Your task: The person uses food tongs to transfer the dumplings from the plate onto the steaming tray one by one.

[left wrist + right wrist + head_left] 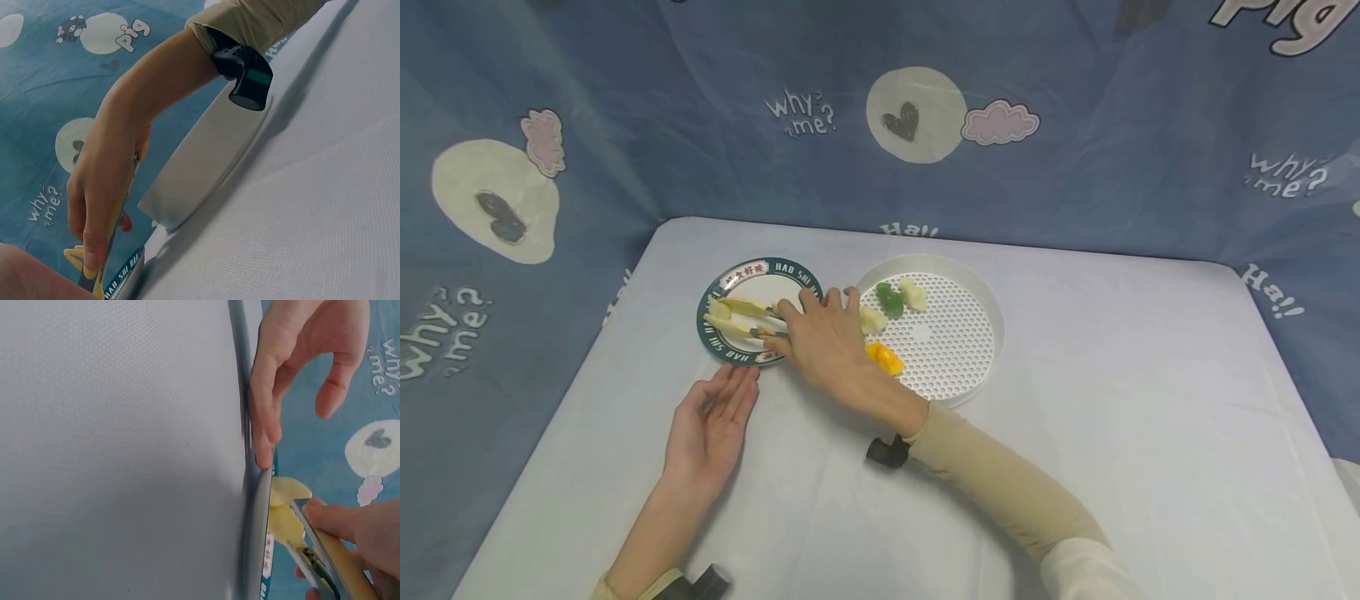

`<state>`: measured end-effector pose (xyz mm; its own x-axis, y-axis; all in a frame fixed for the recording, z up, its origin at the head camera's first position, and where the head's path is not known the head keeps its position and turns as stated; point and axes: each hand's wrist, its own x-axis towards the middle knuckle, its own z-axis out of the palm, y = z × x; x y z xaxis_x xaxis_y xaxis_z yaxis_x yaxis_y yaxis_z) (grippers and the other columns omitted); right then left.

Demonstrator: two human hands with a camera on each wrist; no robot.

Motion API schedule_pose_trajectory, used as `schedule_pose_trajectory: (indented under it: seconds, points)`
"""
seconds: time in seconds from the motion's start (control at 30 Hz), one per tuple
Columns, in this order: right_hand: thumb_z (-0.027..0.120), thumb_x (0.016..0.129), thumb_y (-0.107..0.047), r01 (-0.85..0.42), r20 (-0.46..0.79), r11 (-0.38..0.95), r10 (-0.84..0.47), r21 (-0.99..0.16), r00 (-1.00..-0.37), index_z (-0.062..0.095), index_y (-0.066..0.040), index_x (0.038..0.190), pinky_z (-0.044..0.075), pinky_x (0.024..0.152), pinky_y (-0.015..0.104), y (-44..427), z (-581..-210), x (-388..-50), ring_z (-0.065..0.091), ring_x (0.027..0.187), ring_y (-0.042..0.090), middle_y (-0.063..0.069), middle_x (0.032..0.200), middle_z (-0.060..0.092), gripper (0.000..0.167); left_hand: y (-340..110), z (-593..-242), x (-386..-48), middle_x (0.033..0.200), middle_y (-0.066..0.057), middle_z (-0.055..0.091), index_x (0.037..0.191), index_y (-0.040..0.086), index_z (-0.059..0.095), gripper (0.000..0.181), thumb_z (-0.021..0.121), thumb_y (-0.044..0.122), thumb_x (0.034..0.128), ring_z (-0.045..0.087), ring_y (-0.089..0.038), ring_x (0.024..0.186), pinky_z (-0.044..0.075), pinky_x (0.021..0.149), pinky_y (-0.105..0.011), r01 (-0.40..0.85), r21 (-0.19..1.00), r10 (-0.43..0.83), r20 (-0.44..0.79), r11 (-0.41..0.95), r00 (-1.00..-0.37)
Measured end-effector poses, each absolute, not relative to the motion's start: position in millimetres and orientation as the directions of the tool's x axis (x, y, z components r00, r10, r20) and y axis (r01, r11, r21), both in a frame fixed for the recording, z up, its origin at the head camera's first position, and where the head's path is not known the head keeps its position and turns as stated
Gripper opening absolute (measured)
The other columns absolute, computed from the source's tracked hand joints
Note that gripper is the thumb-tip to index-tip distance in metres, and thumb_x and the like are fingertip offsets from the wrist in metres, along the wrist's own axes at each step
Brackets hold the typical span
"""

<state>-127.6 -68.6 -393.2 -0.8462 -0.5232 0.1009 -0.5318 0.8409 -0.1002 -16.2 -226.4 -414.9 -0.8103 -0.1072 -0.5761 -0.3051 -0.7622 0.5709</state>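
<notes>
My right hand grips a pair of tongs with yellow ends and grey metal arms, reaching over a round plate with a green lettered rim. Between the tong ends, at the plate's left side, is a pale yellow piece. In the right wrist view the tongs show a metal body, their scalloped yellow ends low over the plate. My left hand lies palm up with extended fingers, its fingertips at the plate's near edge; the right wrist view shows these fingers touching the rim.
Right of the plate stands a round white perforated tray. It holds a green piece, pale pieces and an orange-yellow piece; my right hand and forearm partly cover its left side. A patterned blue cloth hangs behind the white table.
</notes>
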Motion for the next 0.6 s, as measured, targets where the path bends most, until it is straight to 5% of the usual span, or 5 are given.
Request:
schedule_pose_trajectory:
  seconds: [0.6]
  points:
    - [0.048,0.103,-0.073,-0.522,0.067,0.85,-0.517,-0.077,-0.853,0.064,-0.034,0.146,0.047,0.109,0.053,-46.7,-385.2,-122.2,0.065,0.109,0.029,-0.004,0.127,0.07,0.059,-224.6,-415.9,-16.3,0.182,0.004,0.016,0.174,0.024,0.009,0.06,0.029,0.022,0.1169,0.03,-0.008,0.165,0.035,0.134,-0.016,-0.314,0.609,-0.124,-0.568,-0.728,-0.814]
